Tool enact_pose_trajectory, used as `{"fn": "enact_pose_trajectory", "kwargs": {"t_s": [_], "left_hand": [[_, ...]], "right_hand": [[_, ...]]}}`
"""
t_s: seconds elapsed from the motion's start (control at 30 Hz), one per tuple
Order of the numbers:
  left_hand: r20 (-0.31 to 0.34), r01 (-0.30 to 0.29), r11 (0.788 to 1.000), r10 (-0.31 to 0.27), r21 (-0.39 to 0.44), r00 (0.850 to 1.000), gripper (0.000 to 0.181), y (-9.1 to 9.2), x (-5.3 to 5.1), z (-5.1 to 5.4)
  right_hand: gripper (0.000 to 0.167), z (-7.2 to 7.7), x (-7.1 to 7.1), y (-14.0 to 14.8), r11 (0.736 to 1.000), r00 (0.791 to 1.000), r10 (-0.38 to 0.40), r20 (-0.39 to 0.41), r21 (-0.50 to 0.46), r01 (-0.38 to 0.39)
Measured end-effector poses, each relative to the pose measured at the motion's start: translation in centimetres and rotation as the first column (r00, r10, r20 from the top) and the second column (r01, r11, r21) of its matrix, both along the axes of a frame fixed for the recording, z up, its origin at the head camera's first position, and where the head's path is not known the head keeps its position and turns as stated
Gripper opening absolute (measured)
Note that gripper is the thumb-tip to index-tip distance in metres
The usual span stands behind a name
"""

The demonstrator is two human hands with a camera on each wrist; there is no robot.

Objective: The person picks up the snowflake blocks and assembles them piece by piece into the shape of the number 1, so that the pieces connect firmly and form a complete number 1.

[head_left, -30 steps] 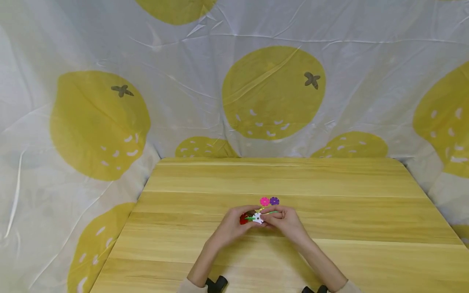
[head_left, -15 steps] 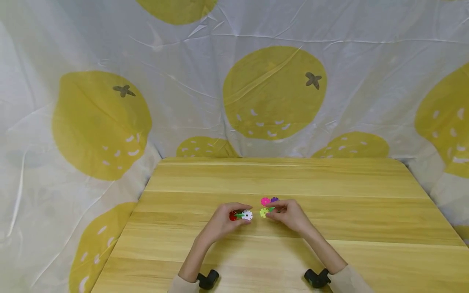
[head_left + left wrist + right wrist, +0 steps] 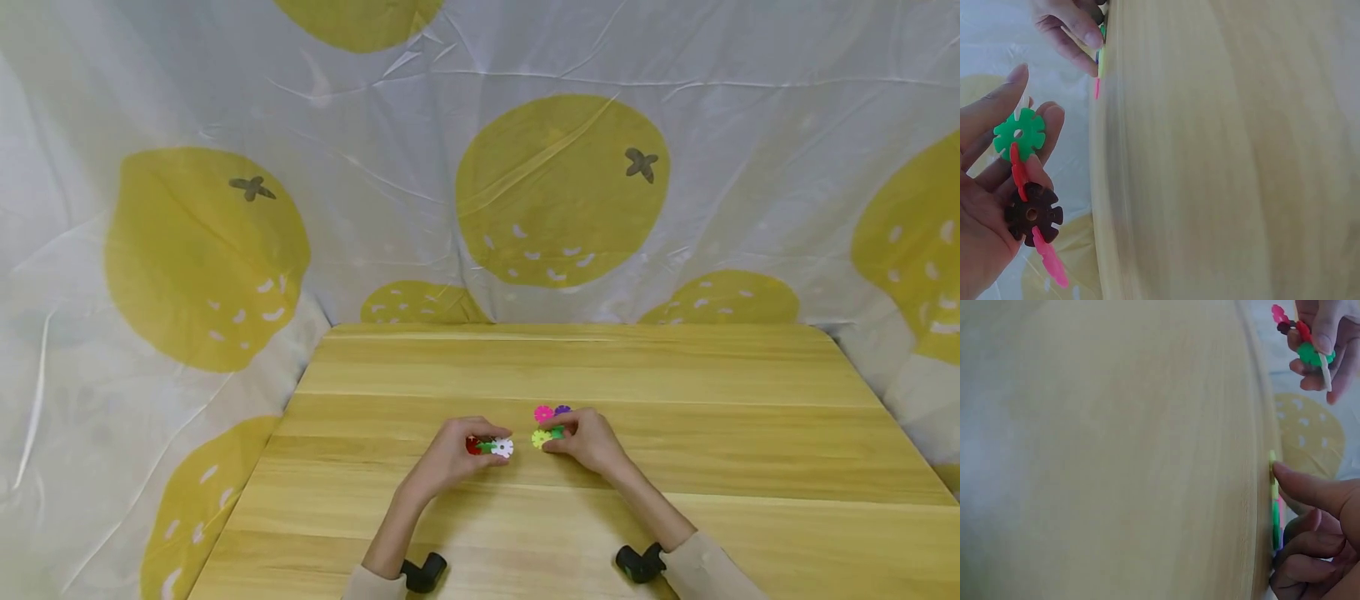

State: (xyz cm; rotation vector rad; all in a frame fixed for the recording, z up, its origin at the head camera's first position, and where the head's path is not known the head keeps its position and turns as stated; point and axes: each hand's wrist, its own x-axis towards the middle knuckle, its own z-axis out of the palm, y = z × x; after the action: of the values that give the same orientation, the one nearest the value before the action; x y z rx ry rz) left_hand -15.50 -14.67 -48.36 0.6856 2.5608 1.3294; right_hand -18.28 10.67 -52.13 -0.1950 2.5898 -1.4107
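Observation:
My left hand [image 3: 446, 454] holds a chain of linked plastic snowflake discs. In the left wrist view the chain shows a green disc [image 3: 1019, 133], a red disc [image 3: 1018, 170], a brown disc [image 3: 1033, 214] and a pink disc [image 3: 1050, 257]. At its end a white disc [image 3: 502, 448] stands out between thumb and fingers. On the tabletop my right hand [image 3: 592, 442] has its thumb and index finger at the edges of a yellow disc [image 3: 540, 438], the thumb touching it. Its other fingers are curled.
By my right hand lie a loose pink disc [image 3: 543, 413], a purple disc [image 3: 562, 410] and a green disc [image 3: 557, 432]. The wooden table [image 3: 675, 367] ends at a lemon-print cloth [image 3: 420, 192]. Black wrist devices [image 3: 425, 573] sit beneath both forearms.
A second ago both hands were together at the white disc. They have since moved apart: the left went left with the chain, the right let go of it and reached the yellow disc.

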Motion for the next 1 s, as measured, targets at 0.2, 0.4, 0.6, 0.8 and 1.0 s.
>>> {"fn": "enact_pose_trajectory", "kwargs": {"t_s": [0.2, 0.4, 0.6, 0.8, 1.0], "left_hand": [[-0.008, 0.003, 1.000, -0.002, 0.009, 1.000, 0.031, -0.1, 0.2, -0.4], [-0.020, -0.014, 1.000, 0.015, 0.015, 1.000, 0.027, 0.4, 0.2, -0.3], [0.032, -0.024, 0.998, 0.022, 0.054, 0.999, 0.026, 0.9, 0.4, 0.0], [0.038, -0.017, 0.997, 0.014, 0.070, 0.999, 0.027, 1.4, 0.7, 0.2], [0.035, 0.005, 0.996, -0.008, 0.091, 0.999, 0.024, 1.7, 0.7, 0.4]], "right_hand": [[0.027, 0.6, 0.9, -0.2, 0.998, 0.998, 0.064, -0.021, 0.007, -0.064], [0.020, 1.4, 1.8, 0.1, 0.956, 0.991, 0.128, 0.039, -0.272, -0.113], [0.020, 1.7, 2.5, 1.0, 0.909, 0.990, 0.128, -0.056, -0.394, -0.139], [0.025, 1.9, 3.3, 1.0, 0.889, 0.983, 0.161, -0.088, -0.419, -0.184], [0.022, 2.3, 3.7, 0.8, 0.893, 0.985, 0.119, -0.124, -0.419, -0.161]]}}
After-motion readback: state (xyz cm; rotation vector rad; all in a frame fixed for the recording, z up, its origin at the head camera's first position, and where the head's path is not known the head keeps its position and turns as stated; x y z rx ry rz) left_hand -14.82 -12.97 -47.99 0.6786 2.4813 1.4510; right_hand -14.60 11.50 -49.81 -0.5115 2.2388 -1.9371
